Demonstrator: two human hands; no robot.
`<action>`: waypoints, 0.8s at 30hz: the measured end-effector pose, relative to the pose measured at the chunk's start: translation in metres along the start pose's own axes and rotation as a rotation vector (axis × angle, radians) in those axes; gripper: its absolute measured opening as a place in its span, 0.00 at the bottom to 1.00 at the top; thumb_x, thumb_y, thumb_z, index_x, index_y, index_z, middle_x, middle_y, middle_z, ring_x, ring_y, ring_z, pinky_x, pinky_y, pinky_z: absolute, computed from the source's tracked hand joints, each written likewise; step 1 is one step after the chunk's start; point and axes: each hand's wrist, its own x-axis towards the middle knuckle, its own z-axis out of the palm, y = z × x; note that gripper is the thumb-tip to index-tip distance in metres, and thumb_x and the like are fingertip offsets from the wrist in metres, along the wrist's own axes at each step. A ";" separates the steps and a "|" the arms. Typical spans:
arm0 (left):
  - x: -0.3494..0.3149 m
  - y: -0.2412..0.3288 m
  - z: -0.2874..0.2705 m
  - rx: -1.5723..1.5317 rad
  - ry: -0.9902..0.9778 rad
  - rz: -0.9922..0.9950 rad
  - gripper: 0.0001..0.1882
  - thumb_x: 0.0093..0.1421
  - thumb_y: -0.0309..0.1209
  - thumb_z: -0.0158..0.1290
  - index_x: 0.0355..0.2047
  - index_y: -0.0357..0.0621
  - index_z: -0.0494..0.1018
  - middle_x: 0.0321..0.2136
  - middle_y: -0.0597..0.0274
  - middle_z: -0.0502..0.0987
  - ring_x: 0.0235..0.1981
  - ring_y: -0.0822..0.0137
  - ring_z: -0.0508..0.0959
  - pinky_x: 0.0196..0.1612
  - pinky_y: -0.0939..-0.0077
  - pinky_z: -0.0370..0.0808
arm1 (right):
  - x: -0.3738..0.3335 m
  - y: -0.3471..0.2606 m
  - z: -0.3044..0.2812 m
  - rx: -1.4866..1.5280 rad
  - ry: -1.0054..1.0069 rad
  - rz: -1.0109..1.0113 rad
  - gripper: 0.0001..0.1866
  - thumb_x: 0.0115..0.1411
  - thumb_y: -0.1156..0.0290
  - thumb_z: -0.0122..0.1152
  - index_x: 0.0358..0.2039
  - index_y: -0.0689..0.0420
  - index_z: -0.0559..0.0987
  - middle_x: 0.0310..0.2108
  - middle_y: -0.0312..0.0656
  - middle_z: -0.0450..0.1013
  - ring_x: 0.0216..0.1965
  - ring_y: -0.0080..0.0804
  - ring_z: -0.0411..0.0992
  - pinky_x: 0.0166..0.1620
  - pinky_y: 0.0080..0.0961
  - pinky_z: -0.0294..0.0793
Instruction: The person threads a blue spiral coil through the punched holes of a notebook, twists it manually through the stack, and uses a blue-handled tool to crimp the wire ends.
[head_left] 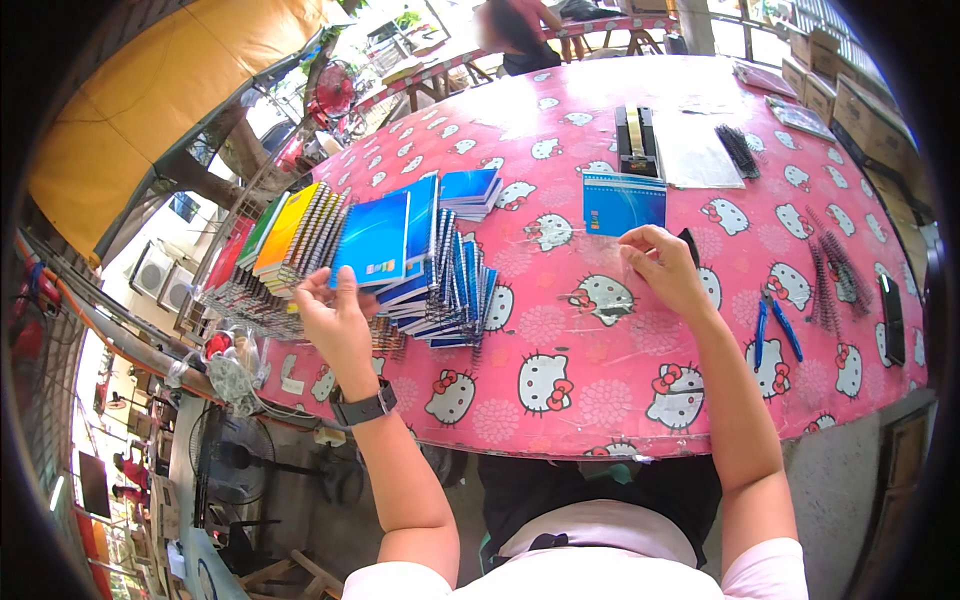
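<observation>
My left hand (338,315), with a dark watch on its wrist, is at the lower corner of a blue spiral notebook (372,240) on top of a stack. Its fingers are apart, and the thumb overlaps the notebook's corner. My right hand (662,265) is just below a smaller-looking blue notebook (625,205) that lies flat, its binding edge away from me. The fingers of that hand are curled together in a pinch; whatever may be between them is too small to make out. A black tape dispenser (636,140) stands just beyond this notebook.
Spiral notebooks with yellow covers (287,230), green and red ones fill the table's left side. To the right lie blue-handled pliers (775,330), loose black spiral coils (838,270), a phone (892,320) and a white sheet (700,150). Cardboard boxes (872,120) stand beyond the right edge.
</observation>
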 end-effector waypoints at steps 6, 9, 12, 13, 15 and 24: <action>-0.011 -0.006 0.006 0.345 -0.096 0.003 0.19 0.52 0.43 0.61 0.32 0.41 0.72 0.15 0.69 0.64 0.17 0.75 0.63 0.22 0.78 0.62 | 0.035 0.046 -0.027 -0.363 0.303 0.002 0.11 0.50 0.69 0.62 0.33 0.61 0.78 0.29 0.47 0.75 0.34 0.42 0.73 0.39 0.33 0.71; -0.015 -0.005 0.004 0.182 0.077 0.248 0.17 0.54 0.40 0.60 0.35 0.41 0.73 0.16 0.72 0.63 0.17 0.78 0.60 0.20 0.79 0.60 | 0.063 0.071 -0.031 -0.373 0.392 0.179 0.17 0.47 0.63 0.67 0.34 0.62 0.78 0.30 0.48 0.76 0.34 0.41 0.74 0.39 0.32 0.71; -0.031 0.015 0.005 0.015 0.050 0.299 0.12 0.56 0.34 0.58 0.37 0.42 0.72 0.22 0.70 0.67 0.22 0.77 0.63 0.24 0.82 0.61 | 0.074 0.085 -0.023 -0.343 0.314 0.348 0.24 0.42 0.57 0.72 0.34 0.62 0.78 0.30 0.49 0.76 0.33 0.41 0.76 0.38 0.32 0.72; -0.038 0.023 0.006 -0.049 0.041 0.314 0.11 0.56 0.33 0.58 0.37 0.42 0.72 0.23 0.69 0.68 0.23 0.77 0.64 0.25 0.83 0.60 | 0.075 0.089 -0.018 -0.374 0.302 0.371 0.24 0.42 0.57 0.72 0.34 0.62 0.78 0.29 0.50 0.76 0.32 0.41 0.76 0.38 0.32 0.72; -0.051 0.038 0.012 -0.152 -0.008 0.341 0.10 0.56 0.30 0.57 0.36 0.41 0.72 0.26 0.68 0.69 0.24 0.78 0.65 0.26 0.83 0.60 | 0.078 0.103 -0.024 -0.414 0.322 0.336 0.22 0.43 0.59 0.71 0.32 0.63 0.78 0.29 0.52 0.76 0.32 0.44 0.76 0.38 0.34 0.72; -0.098 0.071 0.067 -0.239 -0.361 0.753 0.16 0.54 0.27 0.56 0.44 0.39 0.70 0.40 0.56 0.72 0.41 0.59 0.71 0.46 0.68 0.67 | 0.053 0.031 -0.019 -0.506 0.397 0.070 0.13 0.48 0.65 0.65 0.28 0.60 0.76 0.25 0.52 0.74 0.28 0.50 0.74 0.32 0.38 0.71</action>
